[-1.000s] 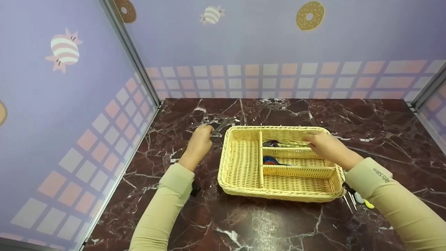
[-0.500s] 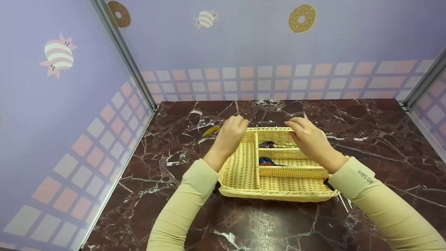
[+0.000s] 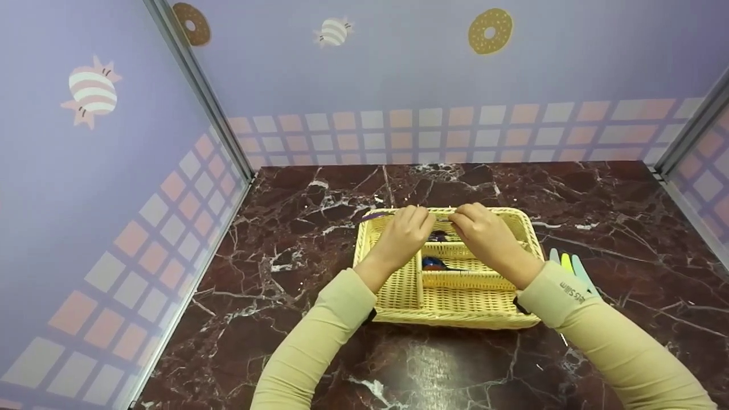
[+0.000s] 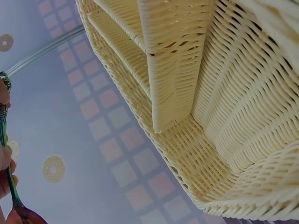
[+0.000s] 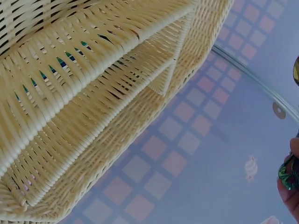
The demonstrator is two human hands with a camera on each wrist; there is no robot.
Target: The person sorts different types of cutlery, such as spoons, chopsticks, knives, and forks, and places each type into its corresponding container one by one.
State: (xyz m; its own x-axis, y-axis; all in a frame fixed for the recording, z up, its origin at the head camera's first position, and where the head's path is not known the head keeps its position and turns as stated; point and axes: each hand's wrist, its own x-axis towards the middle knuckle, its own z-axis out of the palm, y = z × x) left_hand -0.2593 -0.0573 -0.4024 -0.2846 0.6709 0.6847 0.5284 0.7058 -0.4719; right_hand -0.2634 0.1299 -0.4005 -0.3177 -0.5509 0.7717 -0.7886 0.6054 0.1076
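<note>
Since the earlier frame, your left hand (image 3: 402, 230) has shifted right and your right hand (image 3: 484, 232) slightly left; the two now lie near each other at the centre of the frame, over the far half of the basket (image 3: 444, 320). Between them you hold one spoon (image 4: 21, 215): your left fingers are folded around its handle near the bowl (image 3: 376, 216), and your right thumb and finger pinch its ornate end. The bowl, yellowish earlier, now shows purple at the basket's upper left rim.

Count one basket, its three dividers (image 3: 420, 287) forming four compartments (image 3: 398, 291). Two utensils lie inside: one dark utensil (image 3: 438, 236) in the upper right compartment, and one blue utensil (image 3: 435, 263) in the middle right compartment. At the right of the frame, three handles (image 3: 566, 261), two pale blue and one yellow-green, show on the single marbled table (image 3: 398, 364); they did not show earlier. On the walls, count two doughnuts (image 3: 490, 45) and two striped candies (image 3: 93, 90).
</note>
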